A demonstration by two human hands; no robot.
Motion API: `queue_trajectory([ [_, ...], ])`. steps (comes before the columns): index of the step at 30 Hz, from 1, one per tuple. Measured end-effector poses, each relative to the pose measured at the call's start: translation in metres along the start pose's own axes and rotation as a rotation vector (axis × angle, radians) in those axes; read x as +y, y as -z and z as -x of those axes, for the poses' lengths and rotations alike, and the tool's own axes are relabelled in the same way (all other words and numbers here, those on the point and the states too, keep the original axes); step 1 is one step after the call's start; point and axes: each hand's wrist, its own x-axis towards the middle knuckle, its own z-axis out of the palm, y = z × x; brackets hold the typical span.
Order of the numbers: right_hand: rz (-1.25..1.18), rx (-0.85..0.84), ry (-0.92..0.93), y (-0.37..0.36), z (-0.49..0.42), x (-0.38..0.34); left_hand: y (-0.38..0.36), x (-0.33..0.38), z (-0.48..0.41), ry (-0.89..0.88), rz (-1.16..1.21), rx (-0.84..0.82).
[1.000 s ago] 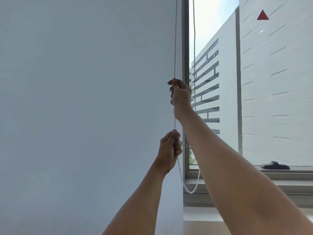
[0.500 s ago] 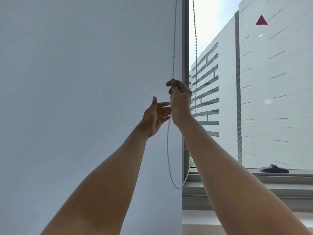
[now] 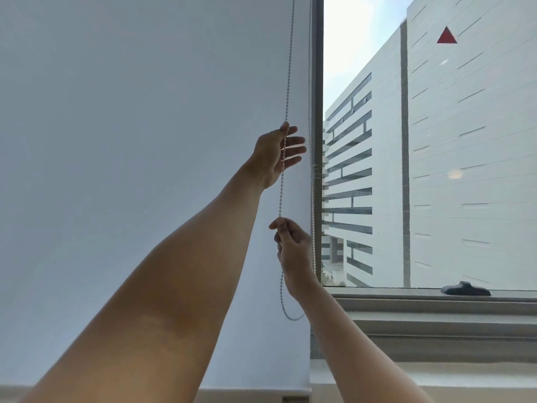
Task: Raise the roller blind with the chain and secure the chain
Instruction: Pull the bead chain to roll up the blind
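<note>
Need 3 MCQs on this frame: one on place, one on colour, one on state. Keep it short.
1. Which hand is higher along the chain? A) left hand B) right hand C) both level
2. Colour of the triangle at upper right? A) green B) red C) yellow
3. Right hand's state? A) open, off the chain B) curled, holding nothing C) pinching the chain

Key: 1A, the left hand sits above the right; 2B, it is plainly red; 3C, thumb and fingers close on the beads.
</note>
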Motion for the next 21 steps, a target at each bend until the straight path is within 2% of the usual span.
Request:
queue_trajectory([
  [3,0.017,-0.009,-0.024,0.004,0.008,0.013,-0.003,-0.006,0.001,0.013,-0.010,0.085],
  [6,0.043,-0.033,-0.015,0.007,0.008,0.014,-0.002,-0.013,0.002,-0.046,0.043,0.146],
  [12,0.020,-0.099,0.004,0.009,0.005,0.010,0.001,-0.013,0.008,-0.183,0.139,0.079],
  [21,0.027,-0.373,-0.062,0.021,-0.017,-0.009,0.002,-0.011,0.012,-0.248,0.292,0.009],
])
